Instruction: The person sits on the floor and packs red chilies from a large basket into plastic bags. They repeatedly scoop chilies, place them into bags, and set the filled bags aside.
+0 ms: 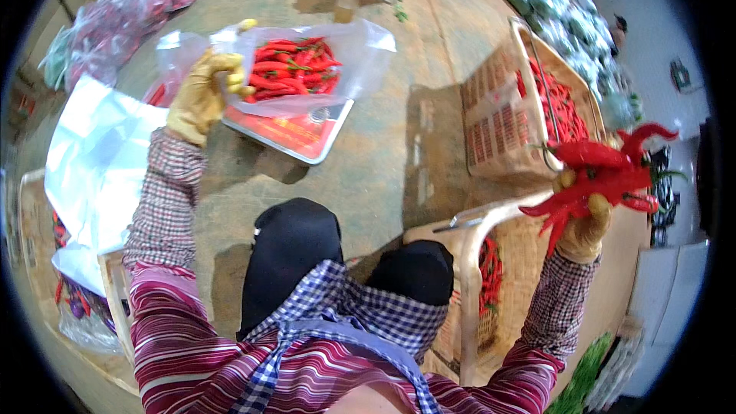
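Observation:
My left hand [198, 95], in a yellow work glove, grips the near left edge of a clear plastic bag [368, 63]. The bag's mouth is spread wide, showing a pile of red chili peppers [293, 69]. Under it sits a flat metal-rimmed platform [282, 132] with a red printed top, which looks like a weighing scale. Out to the right, my gloved right hand [586, 230] is closed around a bunch of red chili peppers [609, 172], raised above the plastic crates. Some of its fingers are hidden behind the peppers.
An upright crate [494, 115] of red chilies stands at right, nearer me a crate [471, 276] with fewer. White plastic sheeting [98, 155] covers part of the left crate [34, 241]. Filled bags [126, 23] lie far left; bagged green produce [552, 0] lines the far right.

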Motion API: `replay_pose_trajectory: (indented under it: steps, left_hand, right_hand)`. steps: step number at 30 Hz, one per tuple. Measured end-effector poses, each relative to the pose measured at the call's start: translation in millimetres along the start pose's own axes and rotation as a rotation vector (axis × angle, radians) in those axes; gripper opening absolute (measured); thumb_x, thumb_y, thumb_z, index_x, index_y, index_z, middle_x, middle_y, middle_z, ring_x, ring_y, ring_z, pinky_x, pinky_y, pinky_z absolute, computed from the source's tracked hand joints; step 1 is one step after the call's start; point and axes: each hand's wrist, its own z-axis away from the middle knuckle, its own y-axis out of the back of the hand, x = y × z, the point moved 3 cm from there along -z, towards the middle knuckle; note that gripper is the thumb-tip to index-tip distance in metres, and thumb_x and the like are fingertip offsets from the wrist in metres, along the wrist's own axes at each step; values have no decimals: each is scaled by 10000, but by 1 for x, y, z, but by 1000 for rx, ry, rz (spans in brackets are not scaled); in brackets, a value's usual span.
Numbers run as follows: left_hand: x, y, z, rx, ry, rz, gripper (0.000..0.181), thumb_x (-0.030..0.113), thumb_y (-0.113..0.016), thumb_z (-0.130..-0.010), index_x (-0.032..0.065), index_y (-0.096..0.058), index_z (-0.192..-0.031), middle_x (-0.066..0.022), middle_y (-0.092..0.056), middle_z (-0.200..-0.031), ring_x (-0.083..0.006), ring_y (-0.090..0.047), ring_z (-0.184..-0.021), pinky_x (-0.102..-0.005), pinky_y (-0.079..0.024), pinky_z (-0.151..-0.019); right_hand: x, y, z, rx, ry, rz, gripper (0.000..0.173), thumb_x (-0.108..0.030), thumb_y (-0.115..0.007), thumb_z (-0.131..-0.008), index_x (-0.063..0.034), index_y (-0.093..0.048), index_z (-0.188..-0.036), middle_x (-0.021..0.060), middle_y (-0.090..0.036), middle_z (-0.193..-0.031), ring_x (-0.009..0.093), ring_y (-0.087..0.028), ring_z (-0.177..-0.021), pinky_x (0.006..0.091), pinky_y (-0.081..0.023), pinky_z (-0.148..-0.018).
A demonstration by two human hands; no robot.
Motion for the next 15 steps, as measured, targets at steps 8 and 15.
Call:
replay_pose_trajectory:
  steps: [8, 15]
  left_hand:
    - [19, 6, -10, -171, -9, 238, 197, 199, -567, -778, 34, -542, -883, -32, -498, -684, -148, -506, -638, -374, -481, -636]
    - [29, 25, -14, 116, -53, 205, 423, 107, -531, -772, 39, -447, -1181, -5, -472, -667, -125, -482, -596, -344, -468, -611]
  right_hand:
    - [124, -196, -132, -373, -118, 154, 374, 12, -659, -637, -66, -489, -961, 33, -572, -786, 111, -554, -679, 266, -470, -562]
    - [281, -266, -187, -734, 150, 1230, 615, 2, -686, -626, -132, -468, -1186, 118, -559, -1016, 198, -535, -938, 285, -449, -796]
